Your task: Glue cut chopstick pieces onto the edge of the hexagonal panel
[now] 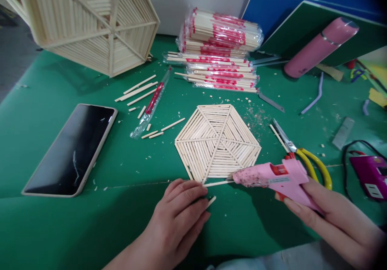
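A flat hexagon of pale wooden sticks (193,153), divided by spokes into triangular panels, lies on the green table. My right hand (325,217) grips a pink glue gun (272,175), its nozzle touching or just above a stick (222,183) along the hexagon's near edge. Close to the hexagon's lower left corner, my left hand (184,211) is closed, fingertips at that stick's left end. A short stick piece (212,201) pokes out from under its fingers; how it is held is hidden.
Packaged chopsticks (223,48) are piled at the back, with a larger stick-built hexagonal piece (90,32) at upper left. A phone (72,149) lies left. Yellow-handled scissors (305,157), a pink bottle (322,48) and a purple power socket (370,175) are right. Cut sticks (139,90) lie about.
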Demonstrator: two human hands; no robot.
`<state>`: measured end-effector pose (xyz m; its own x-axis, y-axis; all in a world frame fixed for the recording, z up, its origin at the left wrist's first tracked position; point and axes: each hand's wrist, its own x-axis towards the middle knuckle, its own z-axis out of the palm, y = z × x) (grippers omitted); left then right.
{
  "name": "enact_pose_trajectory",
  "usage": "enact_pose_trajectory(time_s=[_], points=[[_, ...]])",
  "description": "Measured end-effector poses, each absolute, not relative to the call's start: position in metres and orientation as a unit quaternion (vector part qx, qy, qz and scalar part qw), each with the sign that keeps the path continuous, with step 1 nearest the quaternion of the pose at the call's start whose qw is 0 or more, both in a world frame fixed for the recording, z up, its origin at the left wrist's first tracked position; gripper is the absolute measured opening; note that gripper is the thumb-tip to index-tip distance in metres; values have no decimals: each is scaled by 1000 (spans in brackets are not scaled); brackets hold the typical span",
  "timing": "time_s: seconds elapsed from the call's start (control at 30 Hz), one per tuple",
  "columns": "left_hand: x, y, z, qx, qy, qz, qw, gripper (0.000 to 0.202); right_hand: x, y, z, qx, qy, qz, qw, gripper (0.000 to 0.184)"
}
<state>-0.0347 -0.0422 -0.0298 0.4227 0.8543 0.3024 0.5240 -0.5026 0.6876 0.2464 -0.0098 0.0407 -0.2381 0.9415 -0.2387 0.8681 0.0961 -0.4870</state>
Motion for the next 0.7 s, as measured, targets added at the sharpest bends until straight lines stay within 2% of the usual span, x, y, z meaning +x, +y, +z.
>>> enact_pose_trajectory(time_s=[0.1,0.37,0.5,0.6,0.7], points=[[-35,-43,-29,798,438,326,256,23,232,-12,35,-602,-731,317,56,20],[-33,-45,-30,782,463,324,263,20,220,-19,24,-602,-723,330,75,25],[-33,-46,-30,777,465,329,267,19,231,-22,25,-618,-727,298,31,31],[-33,-46,-30,777,465,330,267,19,233,-25,25,-607,-735,301,10,25],[-33,-46,-30,778,467,327,264,18,231,-28,23,-601,-741,296,47,20]])
